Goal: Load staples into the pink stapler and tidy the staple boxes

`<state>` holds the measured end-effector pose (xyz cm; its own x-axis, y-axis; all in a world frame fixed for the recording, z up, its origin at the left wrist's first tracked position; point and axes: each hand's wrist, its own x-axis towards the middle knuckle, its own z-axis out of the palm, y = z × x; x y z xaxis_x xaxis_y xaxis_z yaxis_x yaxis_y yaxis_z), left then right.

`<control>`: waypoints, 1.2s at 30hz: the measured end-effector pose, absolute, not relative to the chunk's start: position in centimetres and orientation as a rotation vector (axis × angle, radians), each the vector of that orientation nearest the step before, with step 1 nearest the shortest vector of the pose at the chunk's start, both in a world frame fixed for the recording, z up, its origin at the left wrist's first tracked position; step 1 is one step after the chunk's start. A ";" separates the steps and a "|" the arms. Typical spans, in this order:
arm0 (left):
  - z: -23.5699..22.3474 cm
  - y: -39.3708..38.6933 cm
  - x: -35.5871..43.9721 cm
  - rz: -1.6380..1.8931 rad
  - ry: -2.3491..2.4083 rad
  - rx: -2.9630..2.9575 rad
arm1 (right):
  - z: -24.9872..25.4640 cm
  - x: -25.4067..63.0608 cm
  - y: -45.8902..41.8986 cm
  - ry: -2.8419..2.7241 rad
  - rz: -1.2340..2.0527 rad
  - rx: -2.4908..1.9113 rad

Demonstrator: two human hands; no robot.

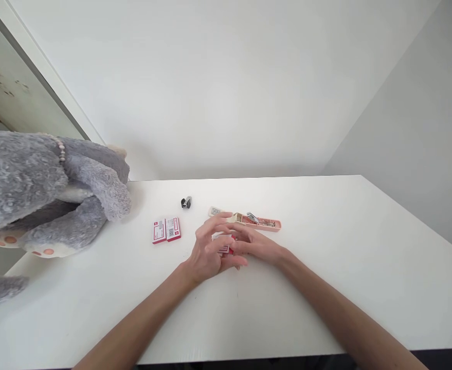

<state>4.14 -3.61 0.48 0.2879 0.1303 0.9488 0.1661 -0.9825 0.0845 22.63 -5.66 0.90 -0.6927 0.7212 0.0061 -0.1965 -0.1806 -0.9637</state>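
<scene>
A small red-and-white box [224,248] sits between my two hands, partly covered by the fingers. My left hand [209,251] holds it from the left, fingers curved over it. From the right, my right hand [252,243] has its fingers closed on the box's red end. Just behind the hands lies a long pink-and-cream stapler [269,224], its top swung open and a metal part [252,217] sticking up. My left fingers hide some of its cream half. What is inside the held box cannot be seen.
Two similar red-and-white boxes [166,230] lie side by side, left of my hands. Behind them is a small black staple remover [186,202]. A large grey plush toy [56,190] takes up the left end of the white table [326,267], which meets the wall [226,103].
</scene>
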 end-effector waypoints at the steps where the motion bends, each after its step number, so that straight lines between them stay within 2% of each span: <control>1: 0.4 -3.7 4.1 -1.824 -0.323 -2.468 | 0.7 22.8 -5.5 -1.419 1.921 -0.603; 9: -0.4 -4.1 3.7 -1.751 -0.720 -2.375 | -1.9 25.0 -4.5 -1.100 1.910 -0.422; 21: 0.5 -4.2 3.8 -1.693 -0.647 -2.508 | -0.6 24.2 -4.6 -1.291 1.949 -0.411; 26: 0.9 -3.9 3.3 -1.442 -0.689 -2.665 | -0.8 23.8 -4.9 -1.273 1.921 -0.466; 32: 1.0 -3.2 2.6 -1.348 -0.626 -2.688 | -0.9 23.7 -4.9 -1.306 1.893 -0.456; 36: 0.5 -2.0 0.5 -1.359 -0.829 -2.583 | -0.3 23.7 -5.0 -1.408 1.940 -0.464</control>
<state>0.49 -1.95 0.53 0.4511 0.4158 0.7897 0.5122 -0.8452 0.1525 23.70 -5.01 -0.27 -0.7011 0.7053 0.1047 -0.3183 -0.1782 -0.9311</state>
